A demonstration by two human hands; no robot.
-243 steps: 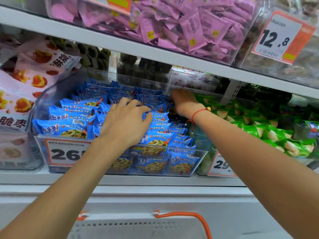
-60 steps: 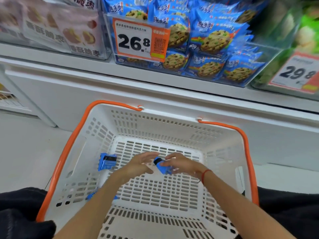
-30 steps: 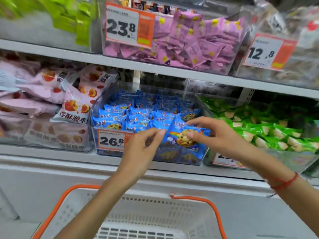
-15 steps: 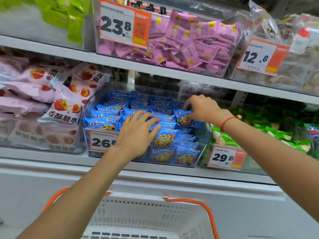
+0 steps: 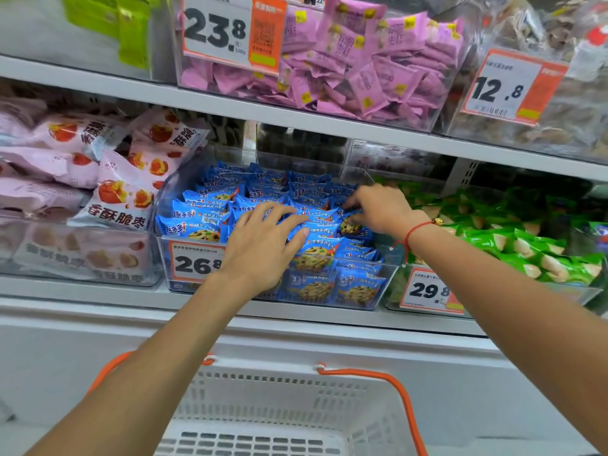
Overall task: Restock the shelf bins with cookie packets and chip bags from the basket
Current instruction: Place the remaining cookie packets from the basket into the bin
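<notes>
We have both hands in the clear plastic bin (image 5: 388,258) on the lower white shelf (image 5: 98,294), the one filled with small blue cookie packets (image 5: 197,225) printed with chocolate-chip cookies. Our left hand (image 5: 263,248) lies flat on top of the packets near the bin's front, fingers straight and slightly spread, pressing down on the pile and gripping nothing. Our right hand (image 5: 378,209), with a red string bracelet (image 5: 411,233) at the wrist, is further back and to the right; its fingers are curled down and its thumb and fingertips pinch one blue cookie packet (image 5: 348,225) that sits among the others at the right side of the bin. A white and orange price tag reading 26.8 (image 5: 194,261) hangs on the bin's front, partly behind our left wrist.

To the left of this bin sit pale pink snack bags (image 5: 125,192) with orange fruit pictures. To the right is a bin of bright green packets (image 5: 526,245) with a 29.8 tag (image 5: 427,291). On the shelf above, a clear bin holds pink-purple packets (image 5: 345,70) behind a 23.8 tag (image 5: 217,31), and a 12.8 tag (image 5: 506,87) hangs further right.

Below us, just in front of the shelf unit, stands the white perforated plastic basket (image 5: 296,413) with orange handles (image 5: 388,383); only its far wall and rim show, so we cannot tell what lies inside.
</notes>
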